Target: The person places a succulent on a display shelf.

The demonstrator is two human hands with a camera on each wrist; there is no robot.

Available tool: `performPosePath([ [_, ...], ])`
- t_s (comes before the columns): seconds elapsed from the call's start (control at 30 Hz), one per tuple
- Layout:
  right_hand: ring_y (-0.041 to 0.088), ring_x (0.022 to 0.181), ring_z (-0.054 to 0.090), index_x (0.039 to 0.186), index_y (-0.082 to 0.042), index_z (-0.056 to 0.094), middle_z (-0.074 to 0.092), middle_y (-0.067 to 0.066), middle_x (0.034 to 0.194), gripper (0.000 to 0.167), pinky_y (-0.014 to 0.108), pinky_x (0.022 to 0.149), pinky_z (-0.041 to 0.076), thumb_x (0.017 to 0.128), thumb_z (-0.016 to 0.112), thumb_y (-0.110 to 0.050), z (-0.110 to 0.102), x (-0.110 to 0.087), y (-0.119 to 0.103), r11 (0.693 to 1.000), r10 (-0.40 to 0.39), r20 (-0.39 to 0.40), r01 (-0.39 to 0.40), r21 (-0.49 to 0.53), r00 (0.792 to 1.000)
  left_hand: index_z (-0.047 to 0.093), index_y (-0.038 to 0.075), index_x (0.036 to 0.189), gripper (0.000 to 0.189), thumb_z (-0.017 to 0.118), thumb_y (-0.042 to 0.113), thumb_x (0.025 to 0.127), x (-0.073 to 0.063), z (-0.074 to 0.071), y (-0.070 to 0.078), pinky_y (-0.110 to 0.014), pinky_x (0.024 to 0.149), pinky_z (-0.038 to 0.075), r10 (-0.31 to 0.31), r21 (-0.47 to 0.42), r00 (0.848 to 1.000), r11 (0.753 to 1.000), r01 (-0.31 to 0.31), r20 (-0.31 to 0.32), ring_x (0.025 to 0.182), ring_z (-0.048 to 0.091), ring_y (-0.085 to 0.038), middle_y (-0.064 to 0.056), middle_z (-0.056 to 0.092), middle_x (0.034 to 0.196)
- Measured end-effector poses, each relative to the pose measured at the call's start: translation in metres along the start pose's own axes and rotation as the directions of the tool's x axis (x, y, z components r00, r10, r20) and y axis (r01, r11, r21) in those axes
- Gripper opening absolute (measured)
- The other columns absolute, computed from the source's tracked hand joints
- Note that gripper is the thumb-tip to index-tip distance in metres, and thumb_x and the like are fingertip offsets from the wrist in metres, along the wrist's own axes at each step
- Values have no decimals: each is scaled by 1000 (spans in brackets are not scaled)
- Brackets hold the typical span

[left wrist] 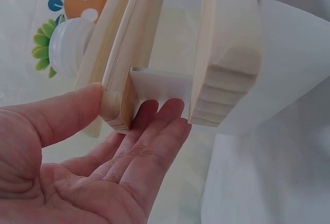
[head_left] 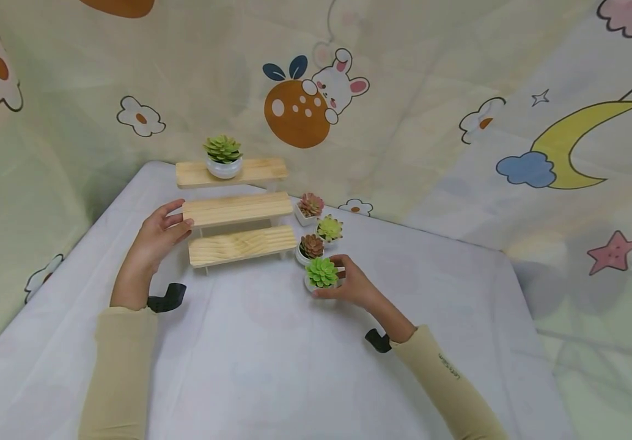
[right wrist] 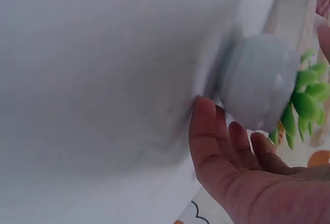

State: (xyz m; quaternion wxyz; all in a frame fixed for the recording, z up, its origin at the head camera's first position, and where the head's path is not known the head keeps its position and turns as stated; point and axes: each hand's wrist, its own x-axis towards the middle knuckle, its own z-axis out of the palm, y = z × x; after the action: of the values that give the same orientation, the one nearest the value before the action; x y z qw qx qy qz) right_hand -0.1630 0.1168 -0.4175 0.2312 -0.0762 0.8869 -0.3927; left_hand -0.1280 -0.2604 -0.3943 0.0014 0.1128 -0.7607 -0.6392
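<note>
A tiered wooden display stand (head_left: 237, 209) has light pine boards at three levels. My left hand (head_left: 158, 235) grips the left end of its middle board, thumb (left wrist: 77, 111) on the upper face and fingers (left wrist: 154, 146) underneath, near a clear support. On the top board sits a green succulent in a white pot (head_left: 224, 157). To the right of the stand, my right hand (head_left: 351, 284) curls round a bright green succulent in a small white pot (head_left: 321, 273). In the right wrist view, several fingers (right wrist: 209, 141) lie along the pot (right wrist: 260, 82); the thumb is blurred at the edge.
Behind the held pot stand a brown succulent (head_left: 311, 247), a yellow-green succulent (head_left: 329, 228) and a pink succulent (head_left: 310, 206) in a square white pot. White cloth covers the table (head_left: 272, 366). A printed curtain (head_left: 404, 73) hangs along the back and sides.
</note>
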Motion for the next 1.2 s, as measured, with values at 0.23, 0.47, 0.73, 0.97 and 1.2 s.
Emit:
performPosePath([
  [0.23,33,124,47,142,-3,40,48,17,139,87,48,98,49,74,86,-32,8,4,1,996,25,-25,-27,-88,999,18,2,155,64,51,16,102,0,0,-1,-35,106,42,8,-9,1000,1000,-8,2,100,52,-3,-25,40,141],
  [0.47,27,109,54,137,-3,47,56,14,128,81,38,83,55,73,87,-32,10,6,9,990,-55,-54,48,-129,997,18,3,155,63,50,15,102,2,0,-3,-39,108,41,-4,-8,1000,1000,4,-3,104,52,-7,-25,40,142],
  [0.73,25,99,60,136,1,49,59,16,124,81,34,78,58,73,86,-32,4,-6,13,983,-120,-57,110,-148,991,17,4,155,63,50,15,102,2,-1,-5,-36,108,42,3,-16,1000,1000,-3,10,102,51,-4,-26,39,143],
  [0.97,33,112,58,138,6,46,54,21,133,77,48,92,55,78,82,-26,-24,-16,-15,960,-263,-31,258,-110,964,18,3,155,64,51,17,102,1,-3,-3,-30,107,43,7,-8,1000,1000,-7,7,106,51,-6,-25,40,144],
  [1.2,34,116,56,137,4,47,54,20,131,69,49,94,54,79,80,-12,-54,4,-58,930,-364,-150,368,-1,919,19,5,155,64,51,17,102,1,-1,-1,-33,108,42,-1,-14,1000,1000,1,1,108,51,-8,-26,40,145],
])
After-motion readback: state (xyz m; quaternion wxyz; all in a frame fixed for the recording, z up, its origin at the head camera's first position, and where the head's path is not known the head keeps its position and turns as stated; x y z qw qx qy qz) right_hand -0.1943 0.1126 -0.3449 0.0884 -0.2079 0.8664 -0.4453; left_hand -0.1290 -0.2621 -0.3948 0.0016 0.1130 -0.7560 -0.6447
